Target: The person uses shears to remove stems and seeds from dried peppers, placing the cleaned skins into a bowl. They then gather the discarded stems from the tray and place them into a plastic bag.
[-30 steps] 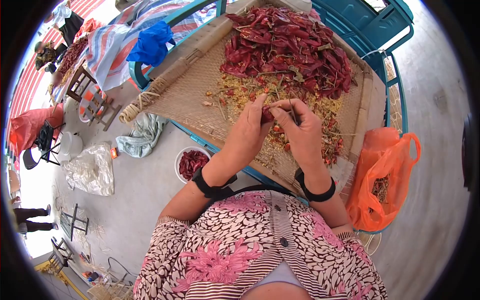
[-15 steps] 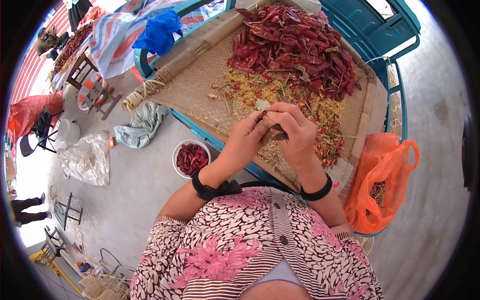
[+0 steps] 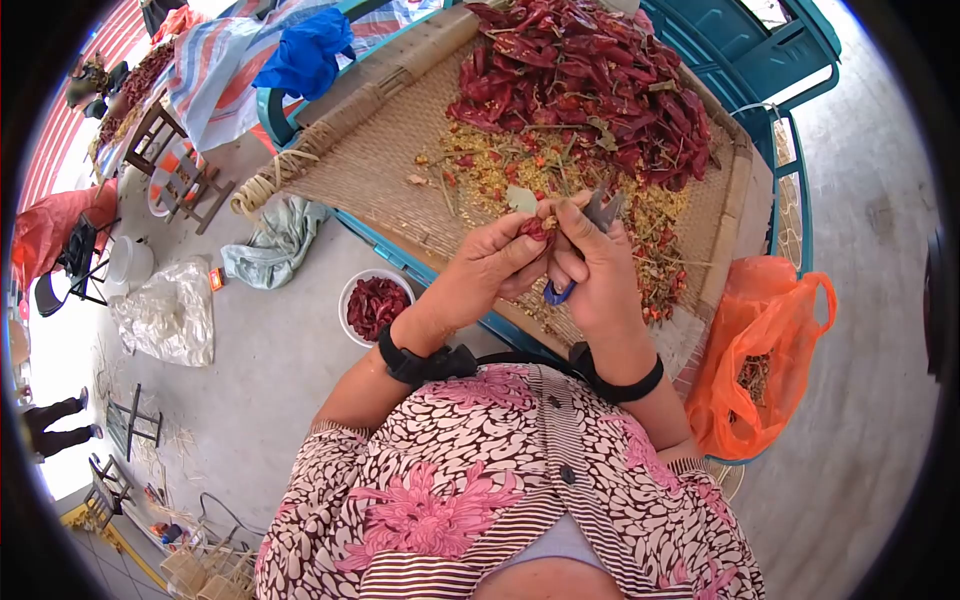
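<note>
My left hand pinches a dried red chili pepper over the near edge of a woven mat tray. Close against it, my right hand grips small scissors; the grey blades point up and away, and a blue handle loop shows under the fingers. My right fingertips reach the pepper's end. Behind both hands, yellow seeds and stem bits cover the mat. A heap of dried red chilies lies at its far side.
Left below the tray, a white bowl of chili pieces stands on the floor. An orange plastic bag with stems inside hangs at the right. A blue bag lies at the tray's far left corner. Farther left are a wooden chair and people.
My right hand has turned, bringing the scissors' blades and blue handle into sight. The pepper in my left hand shows more fully. The view has shifted slightly.
</note>
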A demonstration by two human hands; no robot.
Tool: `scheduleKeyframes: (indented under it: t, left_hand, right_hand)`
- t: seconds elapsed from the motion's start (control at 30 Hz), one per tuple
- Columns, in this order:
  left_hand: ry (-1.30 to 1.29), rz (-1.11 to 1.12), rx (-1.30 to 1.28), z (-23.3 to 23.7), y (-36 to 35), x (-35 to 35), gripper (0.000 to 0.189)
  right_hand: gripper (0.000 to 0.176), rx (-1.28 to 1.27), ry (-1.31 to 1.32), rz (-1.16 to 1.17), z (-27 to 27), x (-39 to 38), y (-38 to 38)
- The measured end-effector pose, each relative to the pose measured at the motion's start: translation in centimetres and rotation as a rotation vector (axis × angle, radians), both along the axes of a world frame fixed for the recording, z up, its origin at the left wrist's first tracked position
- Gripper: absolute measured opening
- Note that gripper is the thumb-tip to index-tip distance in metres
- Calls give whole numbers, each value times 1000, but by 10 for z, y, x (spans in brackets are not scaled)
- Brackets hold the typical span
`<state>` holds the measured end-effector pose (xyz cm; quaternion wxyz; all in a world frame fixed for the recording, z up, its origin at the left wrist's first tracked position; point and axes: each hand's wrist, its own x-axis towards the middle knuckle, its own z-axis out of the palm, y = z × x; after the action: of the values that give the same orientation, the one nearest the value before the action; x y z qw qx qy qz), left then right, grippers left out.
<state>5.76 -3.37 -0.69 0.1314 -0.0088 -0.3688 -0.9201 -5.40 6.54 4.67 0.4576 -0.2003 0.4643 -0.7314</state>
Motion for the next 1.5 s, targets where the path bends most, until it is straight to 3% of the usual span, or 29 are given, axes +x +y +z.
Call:
scheduleKeyframes:
  t: [0.1,0.33,0.43,0.5,0.6,0.7,0.8,0.97,1.1,1.17,1.27,1.43,1.5]
  left_hand:
    - [11,-65,-74,-7,-9,1,21]
    - [-78,-52,-97,-1,-7,3,20]
    - [-36,-151,-133,-8,-9,3,22]
    - [-93,-165,-278,1,-5,11,21]
    - [-86,-8,-647,-5,-5,15,17]
    - [-74,253,-946,-14,-6,14,21]
    - [-243,345,-975,-15,-13,9,26]
    - [-290,394,-848,-34,-14,4,25]
    - [-320,383,-879,-35,-14,6,22]
    - [-322,398,-886,-34,-13,7,22]
    - [-304,421,-858,-38,-16,8,22]
    - [-313,430,-798,-37,-15,9,20]
    - [-291,478,-817,-35,-14,9,19]
  right_hand:
    - [14,24,-401,57,-4,-9,-1]
    - [14,59,-341,6,-3,-10,0]
    - [16,3,-271,-4,-7,-23,1]
    - [20,-88,-298,-60,-18,-53,1]
    - [21,290,532,-271,-14,-87,10]
    - [22,873,1634,-243,-23,-92,9]
    - [27,790,1302,-68,-9,-76,-15]
    - [21,682,1635,199,-30,-49,-83]
    - [20,680,1706,167,-73,-47,-117]
    - [21,667,1691,157,-80,-48,-120]
    - [21,831,1637,335,-55,-52,-103]
    - [23,922,1334,230,-25,-84,-47]
    - [23,1007,1328,219,-17,-91,-32]
